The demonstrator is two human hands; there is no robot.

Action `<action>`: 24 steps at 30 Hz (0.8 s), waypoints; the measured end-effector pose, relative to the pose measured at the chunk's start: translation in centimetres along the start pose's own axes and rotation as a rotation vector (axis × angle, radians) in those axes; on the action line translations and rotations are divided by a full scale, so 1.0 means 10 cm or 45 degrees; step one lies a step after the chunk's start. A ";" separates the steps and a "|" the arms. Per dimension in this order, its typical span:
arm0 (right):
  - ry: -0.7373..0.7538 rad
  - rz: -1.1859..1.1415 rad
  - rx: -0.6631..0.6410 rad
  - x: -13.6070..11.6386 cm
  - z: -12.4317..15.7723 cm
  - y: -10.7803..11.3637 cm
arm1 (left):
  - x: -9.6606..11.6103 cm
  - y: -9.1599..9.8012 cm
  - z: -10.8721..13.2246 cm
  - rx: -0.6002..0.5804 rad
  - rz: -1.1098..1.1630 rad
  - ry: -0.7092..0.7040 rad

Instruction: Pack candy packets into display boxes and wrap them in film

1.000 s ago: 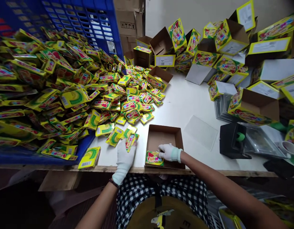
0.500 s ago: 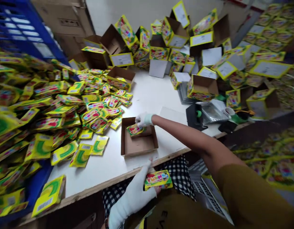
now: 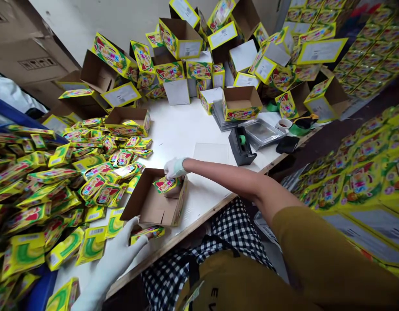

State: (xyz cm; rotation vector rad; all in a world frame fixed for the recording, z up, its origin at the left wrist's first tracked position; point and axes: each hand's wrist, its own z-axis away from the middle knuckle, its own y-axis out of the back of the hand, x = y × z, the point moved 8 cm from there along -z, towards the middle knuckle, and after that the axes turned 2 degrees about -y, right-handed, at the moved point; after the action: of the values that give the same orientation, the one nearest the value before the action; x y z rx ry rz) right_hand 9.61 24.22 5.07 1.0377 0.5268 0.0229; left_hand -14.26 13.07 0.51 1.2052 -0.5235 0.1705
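Note:
An open cardboard box point(image 3: 131, 203) with a brown inside sits tilted toward me on the white table. Inside it, my right hand point(image 3: 174, 167), in a white glove, is closed on a yellow-green crayon pack point(image 3: 165, 185) near the far right corner. Most of the box floor is bare. My left hand point(image 3: 121, 244), also gloved with bare fingertips, is at the box's near left corner. Its fingers are around another crayon pack point(image 3: 156, 232), which lies against the outside of the box's near wall; part of that grip is hidden.
Loose crayon packs point(image 3: 60, 194) are heaped on the left. Several open printed boxes point(image 3: 178, 39) are piled at the back. A black tape dispenser point(image 3: 241, 146), plastic trays point(image 3: 262, 133) and a cup point(image 3: 283, 125) stand to the right. Stacked full cartons point(image 3: 361, 185) fill the far right.
My left hand has moved from near my lap up to the box's near left corner with its crayon pack. The box is now turned and tilted. My view has swung to the right.

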 end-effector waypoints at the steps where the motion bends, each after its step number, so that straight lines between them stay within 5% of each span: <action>1: 0.011 -0.011 0.008 0.01 0.00 -0.01 | -0.05 0.00 -0.01 -0.018 0.005 0.012; 8: -0.035 -0.094 -0.030 0.06 0.01 -0.06 | -0.04 0.03 -0.08 0.009 -0.054 -0.046; 11: -0.082 -0.121 -0.209 -0.01 0.15 -0.34 | 0.04 0.18 -0.13 0.118 -0.137 -0.167; 14: -0.064 -0.111 -0.364 -0.14 0.36 -0.68 | 0.11 0.21 -0.11 0.052 -0.129 -0.293; 19: -0.045 -0.027 -0.365 -0.22 0.47 -0.90 | -0.04 0.35 0.17 -0.043 -0.074 -0.277; 24: 0.009 0.002 -0.361 -0.50 0.19 -1.13 | -0.10 0.70 0.64 0.230 0.248 -0.098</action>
State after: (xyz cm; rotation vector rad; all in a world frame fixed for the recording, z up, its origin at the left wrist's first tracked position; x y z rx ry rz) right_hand 3.48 15.47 -1.48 0.7609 0.5128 0.1003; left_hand -19.83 9.90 7.59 1.3395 -0.7053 0.3440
